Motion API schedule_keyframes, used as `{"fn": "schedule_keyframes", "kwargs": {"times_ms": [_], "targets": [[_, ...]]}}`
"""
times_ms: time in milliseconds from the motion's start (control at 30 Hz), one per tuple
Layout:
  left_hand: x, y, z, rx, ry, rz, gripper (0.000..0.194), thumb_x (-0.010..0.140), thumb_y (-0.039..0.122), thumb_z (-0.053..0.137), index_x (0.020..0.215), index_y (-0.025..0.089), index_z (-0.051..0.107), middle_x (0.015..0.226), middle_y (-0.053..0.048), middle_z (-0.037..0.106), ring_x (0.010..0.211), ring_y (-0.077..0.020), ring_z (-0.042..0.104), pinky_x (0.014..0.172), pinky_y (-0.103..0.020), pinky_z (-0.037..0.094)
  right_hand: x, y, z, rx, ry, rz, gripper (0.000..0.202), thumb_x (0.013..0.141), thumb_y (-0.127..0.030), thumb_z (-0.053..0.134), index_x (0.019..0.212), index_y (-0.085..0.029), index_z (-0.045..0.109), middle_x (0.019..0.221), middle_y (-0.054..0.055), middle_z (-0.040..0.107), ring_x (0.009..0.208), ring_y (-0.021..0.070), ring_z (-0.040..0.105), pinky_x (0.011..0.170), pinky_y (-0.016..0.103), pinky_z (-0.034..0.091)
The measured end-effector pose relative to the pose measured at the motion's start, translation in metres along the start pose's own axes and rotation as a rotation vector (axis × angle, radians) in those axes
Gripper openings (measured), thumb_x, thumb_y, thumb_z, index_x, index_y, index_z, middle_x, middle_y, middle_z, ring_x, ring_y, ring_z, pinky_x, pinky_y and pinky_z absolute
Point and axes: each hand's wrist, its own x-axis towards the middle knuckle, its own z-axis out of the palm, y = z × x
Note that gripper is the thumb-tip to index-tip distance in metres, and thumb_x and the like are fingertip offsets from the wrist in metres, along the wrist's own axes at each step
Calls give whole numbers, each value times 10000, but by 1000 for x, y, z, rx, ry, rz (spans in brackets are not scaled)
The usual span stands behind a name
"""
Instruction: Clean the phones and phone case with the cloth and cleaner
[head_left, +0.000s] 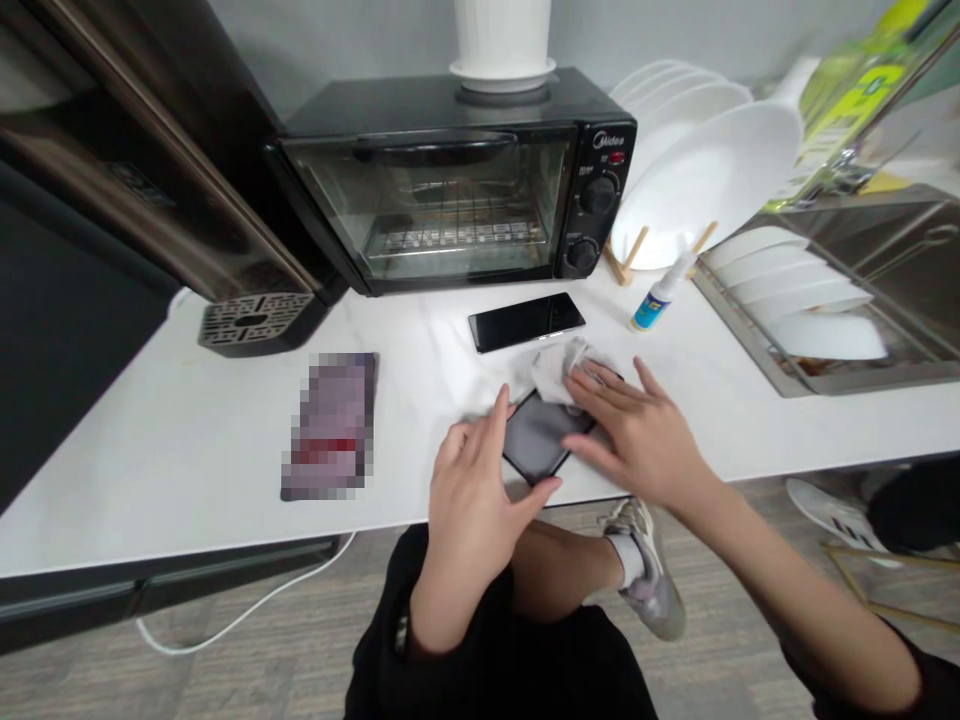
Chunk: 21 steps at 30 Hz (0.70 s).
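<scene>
Left grip holds the phone by its edges near the front of the worktop; right grip holds a tissue against its far end. Wiping seems in hand; the next stroke calls for steady bracing.

Your right hand presses a white tissue against a flat, black-rimmed device; your left hand steadies its left side. Beyond them on the white surface are a black phone, a small bottle and a toaster oven.
</scene>
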Motion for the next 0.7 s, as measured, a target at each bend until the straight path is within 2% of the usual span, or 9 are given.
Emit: {"fn": "schedule_keyframes", "kwargs": {"times_ms": [100,167,267,367,400,500,567,633,700], "targets": [[0,0,0,14,-13,-16,1033,854,363,812,1660,258,175,1368,-99,652,1154,-313,559,1015,-453,484,-5,-2,-1,137,-133,-236,789,959,-744,487,1495,-166,534,1506,113,607,1459,296,519,1293,598,250],[0,0,0,17,-10,-17,1045,843,368,823,1658,262,178,1362,-91,654,1161,-312,553,1026,-451,477,-7,-2,-2,111,-107,-184,672,1013,-667,465,1491,-201,540,1514,95,601,1440,280,543,1297,620,215],[0,0,0,1,0,-4,1070,825,404,842,1656,280,180,1404,-77,641,1178,-313,547,1049,-455,462,-8,-3,-2,-18,-6,-8,593,1050,-577,456,1491,-191,547,1527,126,580,1464,337,507,1266,710,187],[0,-1,1,7,-9,-6,1060,831,356,835,1658,262,179,1387,-92,647,1163,-313,555,1021,-444,478,-9,-10,-1,93,-99,-182,826,945,-745,515,1516,-148,517,1535,147,566,1475,331,494,1284,629,254],[0,-1,1,13,-7,-7,1056,833,359,833,1659,255,182,1372,-96,652,1155,-313,557,1014,-441,481,-9,-11,-1,120,-121,-214,833,939,-759,510,1518,-159,515,1533,135,571,1464,314,512,1288,609,264],[0,-2,1,19,7,1,1065,825,432,839,1655,257,194,1379,-92,653,1156,-314,554,1029,-449,473,-7,-10,-2,3,-32,-29,691,1019,-660,448,1505,-176,528,1528,140,576,1427,330,551,1276,683,206],[-1,-2,1,14,1,2,1059,827,446,834,1653,254,199,1396,-92,647,1162,-315,550,1039,-455,469,-6,-10,-2,-53,8,30,729,1008,-680,446,1495,-145,539,1515,165,585,1446,369,521,1265,718,180],[-1,-2,0,13,-20,-8,1034,843,391,823,1653,242,197,1412,-101,636,1167,-311,549,1034,-449,475,-6,-13,-2,31,-62,-109,875,932,-790,470,1496,-125,534,1502,162,599,1463,359,502,1284,663,212],[-2,-2,0,20,-25,-19,1037,840,359,826,1653,237,194,1411,-108,635,1168,-309,550,1027,-442,480,-6,-15,-2,110,-141,-212,853,930,-792,474,1512,-171,520,1520,120,592,1463,309,512,1288,603,264]]}}
